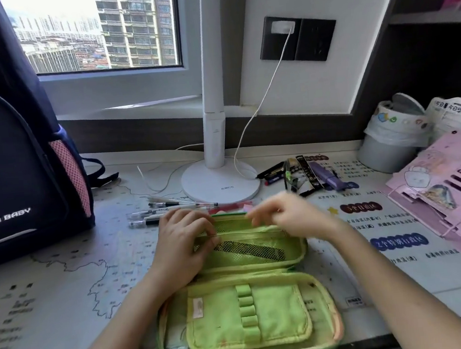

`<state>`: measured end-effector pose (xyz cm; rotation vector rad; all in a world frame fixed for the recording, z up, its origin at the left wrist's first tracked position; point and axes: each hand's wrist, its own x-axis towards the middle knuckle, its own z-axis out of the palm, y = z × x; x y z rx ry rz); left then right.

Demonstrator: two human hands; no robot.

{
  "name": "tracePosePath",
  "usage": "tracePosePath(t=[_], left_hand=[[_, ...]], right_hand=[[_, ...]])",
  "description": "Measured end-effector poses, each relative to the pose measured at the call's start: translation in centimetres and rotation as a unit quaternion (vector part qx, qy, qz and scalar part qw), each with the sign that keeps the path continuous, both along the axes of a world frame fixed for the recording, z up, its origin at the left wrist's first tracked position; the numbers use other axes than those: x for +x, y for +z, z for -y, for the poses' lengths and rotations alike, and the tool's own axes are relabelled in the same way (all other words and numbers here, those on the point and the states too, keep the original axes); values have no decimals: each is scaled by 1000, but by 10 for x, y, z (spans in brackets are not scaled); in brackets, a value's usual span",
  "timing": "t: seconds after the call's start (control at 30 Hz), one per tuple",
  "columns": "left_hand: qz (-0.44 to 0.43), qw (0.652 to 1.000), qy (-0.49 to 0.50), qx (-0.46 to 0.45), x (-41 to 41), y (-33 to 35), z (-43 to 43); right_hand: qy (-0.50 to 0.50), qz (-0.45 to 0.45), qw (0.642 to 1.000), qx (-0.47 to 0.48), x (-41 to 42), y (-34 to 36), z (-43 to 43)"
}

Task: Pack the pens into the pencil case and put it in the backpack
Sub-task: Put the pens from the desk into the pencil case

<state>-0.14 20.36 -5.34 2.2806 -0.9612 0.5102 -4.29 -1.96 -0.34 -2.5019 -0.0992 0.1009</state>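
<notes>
A green pencil case (pixel 248 313) lies open and flat on the desk in front of me, its near half showing elastic pen loops, its far half a mesh pocket with a dark ruler-like thing inside. My left hand (pixel 182 243) pinches the top edge of the mesh pocket at its left end. My right hand (pixel 286 214), blurred, hovers at the far rim of the case, fingers spread, holding nothing I can make out. Several clear pens (pixel 168 211) lie just beyond the case. A dark navy backpack (pixel 17 166) with pink mesh side stands upright at the left.
A white desk lamp (pixel 220 181) stands behind the pens, a white cable running to a wall socket. More pens and a purple item (pixel 305 172) lie to the right of the lamp base. A grey bin (pixel 389 142) and pink folder (pixel 447 190) sit far right.
</notes>
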Motion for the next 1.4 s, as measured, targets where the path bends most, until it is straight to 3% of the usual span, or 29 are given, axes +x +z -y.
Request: tracePosePath(t=[0.03,0.1,0.17,0.27,0.37,0.47,0.6,0.73,0.87,1.0,1.17,1.33,1.4], left_hand=[[-6,1000,1,-3,0,0,-1],[-11,1000,5,-3,1,-2,-1],[-19,1000,12,-4,2,-3,0],[-45,999,18,-15,8,-3,0],[-74,997,11,-35,14,-4,-2],[-82,995,-4,-52,15,-4,-2],[-91,993,-30,-63,14,-2,-5],[-77,994,-31,-68,10,1,-7],[-8,999,-1,-49,5,0,-4],[30,999,-24,-1,-1,1,-3],[-9,997,-64,43,-2,-2,-6],[-12,996,-69,53,-2,-2,-7],[-13,996,-68,51,-3,-1,-7]], right_hand=[[-98,75,991,42,9,-1,15],[-300,196,933,-37,29,-7,51],[-407,179,886,-134,46,-20,84],[-410,87,885,-205,64,-38,109],[-401,73,882,-235,79,-44,116],[-454,88,873,-154,90,-50,120],[-539,114,835,2,90,-51,126],[-540,215,804,125,68,-31,118],[-363,239,858,274,25,-7,84],[-185,141,930,285,-7,-1,45],[-110,11,972,205,-11,-11,16],[-83,35,996,-16,6,-12,7],[-58,33,997,-46,12,-10,3]])
